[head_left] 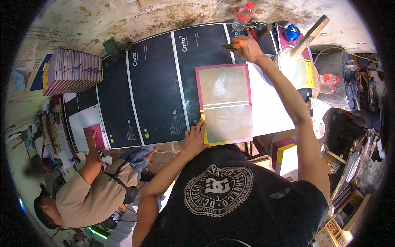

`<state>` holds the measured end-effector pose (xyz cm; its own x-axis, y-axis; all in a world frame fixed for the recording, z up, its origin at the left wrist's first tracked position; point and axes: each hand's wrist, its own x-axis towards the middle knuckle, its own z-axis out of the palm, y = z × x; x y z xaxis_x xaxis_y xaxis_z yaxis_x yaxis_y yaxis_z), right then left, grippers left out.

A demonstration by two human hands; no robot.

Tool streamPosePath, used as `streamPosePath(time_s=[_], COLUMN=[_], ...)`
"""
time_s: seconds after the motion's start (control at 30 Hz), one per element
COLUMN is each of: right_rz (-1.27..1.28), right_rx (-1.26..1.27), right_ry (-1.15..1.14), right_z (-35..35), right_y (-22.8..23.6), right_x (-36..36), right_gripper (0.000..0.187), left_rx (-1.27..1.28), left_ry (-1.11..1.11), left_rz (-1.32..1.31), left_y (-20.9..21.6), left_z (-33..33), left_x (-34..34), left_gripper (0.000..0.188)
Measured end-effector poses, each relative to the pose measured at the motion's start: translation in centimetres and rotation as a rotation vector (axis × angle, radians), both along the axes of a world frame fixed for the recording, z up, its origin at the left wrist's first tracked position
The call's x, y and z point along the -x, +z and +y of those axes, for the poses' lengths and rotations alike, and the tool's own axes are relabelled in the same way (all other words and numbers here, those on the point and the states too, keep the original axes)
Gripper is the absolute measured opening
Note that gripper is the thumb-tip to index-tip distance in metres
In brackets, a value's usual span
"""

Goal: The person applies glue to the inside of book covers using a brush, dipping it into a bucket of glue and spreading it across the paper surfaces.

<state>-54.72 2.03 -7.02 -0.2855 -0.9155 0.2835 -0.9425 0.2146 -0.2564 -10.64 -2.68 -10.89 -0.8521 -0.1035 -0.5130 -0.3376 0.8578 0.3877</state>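
A book cover sheet (pixel 228 88) lies in front of me, with two grey-beige boards inside a maroon and yellow border. White streaks and a wet-looking sheen show on the boards. My left hand (pixel 195 140) rests with its fingers stretched out on the cover's near left edge. Beyond the cover's far edge, my right hand (pixel 249 48) is closed on a brush (pixel 233 45) with an orange part at its handle. The dark bristle end points left, raised over the black table covering. White sheets (pixel 269 111) lie beside the cover on the right.
A bowl of whitish paste (pixel 293 68) with a wooden stick (pixel 312 33) stands far right, near a blue-lidded jar (pixel 292 33). A plastic bottle (pixel 242 17) stands at the back. Stacked books (pixel 74 72) sit far left. Another person (pixel 96 193) works at the left, hand on a maroon cover.
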Motion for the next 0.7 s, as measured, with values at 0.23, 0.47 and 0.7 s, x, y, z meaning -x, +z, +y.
streamPosePath(time_s=[0.23, 0.47, 0.7], right_rz=[-0.214, -0.369, -0.115], right_rx=[-0.523, -0.306, -0.186], right_ry=[0.316, 0.258, 0.091], right_z=[-4.1, -9.4, -8.8], right_y=[-4.5, 0.9, -2.7], right_x=[-4.9, -5.8, -4.4], right_gripper=[0.034, 0.032, 0.032], left_rx=[0.021, 0.074, 0.032], left_ry=[-0.045, -0.014, 0.007], left_rz=[0.028, 0.102, 0.119], left_y=[-0.2, 0.2, 0.2], left_z=[0.0, 0.2, 0.5], left_x=[0.3, -0.6, 0.0], left_gripper=[0.121, 0.115, 0.114])
